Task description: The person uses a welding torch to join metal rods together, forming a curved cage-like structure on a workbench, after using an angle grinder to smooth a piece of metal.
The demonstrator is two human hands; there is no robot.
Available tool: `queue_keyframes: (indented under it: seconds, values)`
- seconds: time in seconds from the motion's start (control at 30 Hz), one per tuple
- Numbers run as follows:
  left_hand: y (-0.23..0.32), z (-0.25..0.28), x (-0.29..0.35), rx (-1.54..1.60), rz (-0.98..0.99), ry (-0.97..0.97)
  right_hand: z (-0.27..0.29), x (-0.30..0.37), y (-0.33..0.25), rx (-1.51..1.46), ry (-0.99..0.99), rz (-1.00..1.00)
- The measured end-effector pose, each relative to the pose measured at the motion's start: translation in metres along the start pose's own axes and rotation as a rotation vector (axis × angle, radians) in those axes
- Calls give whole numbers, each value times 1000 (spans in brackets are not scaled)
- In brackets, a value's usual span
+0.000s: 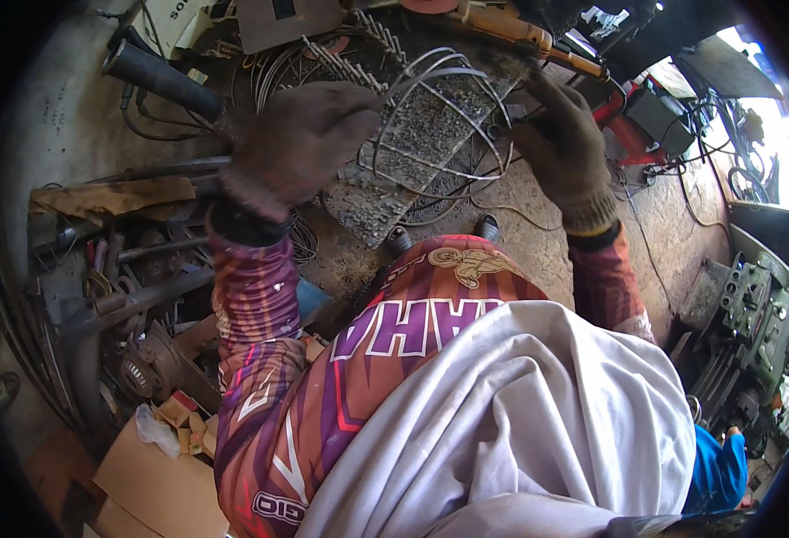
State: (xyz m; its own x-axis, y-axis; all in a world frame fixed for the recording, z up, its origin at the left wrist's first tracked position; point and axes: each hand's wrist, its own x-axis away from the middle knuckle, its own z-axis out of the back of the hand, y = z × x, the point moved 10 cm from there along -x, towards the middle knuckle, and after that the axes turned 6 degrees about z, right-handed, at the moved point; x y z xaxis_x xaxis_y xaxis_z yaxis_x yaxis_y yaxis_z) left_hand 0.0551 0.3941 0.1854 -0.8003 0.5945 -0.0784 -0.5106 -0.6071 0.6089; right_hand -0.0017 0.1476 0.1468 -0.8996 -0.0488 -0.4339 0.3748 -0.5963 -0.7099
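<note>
At the left, a black tube [157, 76] slants near the pale wall [49, 134], above a jumble of metal pipes and bars [157, 291]. Lower down, a crumpled translucent plastic bag [159, 432] lies beside a brown cardboard box [157, 475]. Far right, a bicycle [749, 186] stands in bright daylight, beyond a grey-green metal machine [753, 309].

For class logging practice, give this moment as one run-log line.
left gloved hand at left of wire frame | right gloved hand at its right | grip unclear | speckled surface below
</note>
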Motion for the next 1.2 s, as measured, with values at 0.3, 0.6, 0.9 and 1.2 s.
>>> queue_keyframes:
  seconds: [0.3,0.6,0.9,1.2]
  values:
    - [14,-53,-35,-211,371,62,-43,-52,79,61,-255,390]
    - [-64,-100,136,123,801,670,-75,-57,135,-171,-385,278]
    - [-66,-141,115,-236,873,649,-67,-60,145,-274,-265,268]
    - [-90,-154,109,-56,866,627,-40,-3,223,-516,-142,-453]
